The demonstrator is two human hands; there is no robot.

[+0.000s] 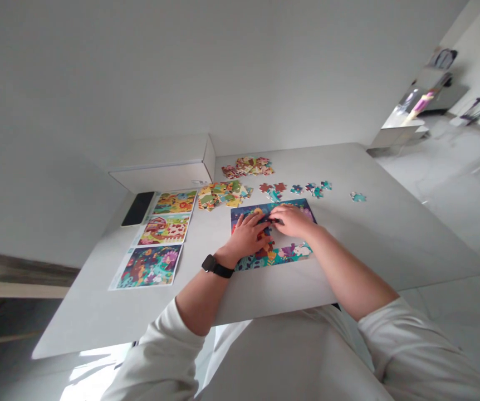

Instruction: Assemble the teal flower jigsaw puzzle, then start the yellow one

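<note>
Head view: a partly assembled jigsaw puzzle (273, 259) lies on the table (369, 239), its middle largely covered by both hands. The left hand (246, 236), with a black wristwatch (214, 266) above it, rests on the puzzle with its fingers spread. The right hand (292, 220) has its fingertips (277, 219) drawn together near the centre; whether they pinch a piece cannot be told. The pieces and any gaps beneath both hands are hidden. Heaps of loose jigsaw pieces (223, 195) lie beyond the puzzle, and a lone teal piece (357, 196) lies well to the right. Three printed picture sheets (148, 267) lie to the left, near a black phone (137, 209).
</note>
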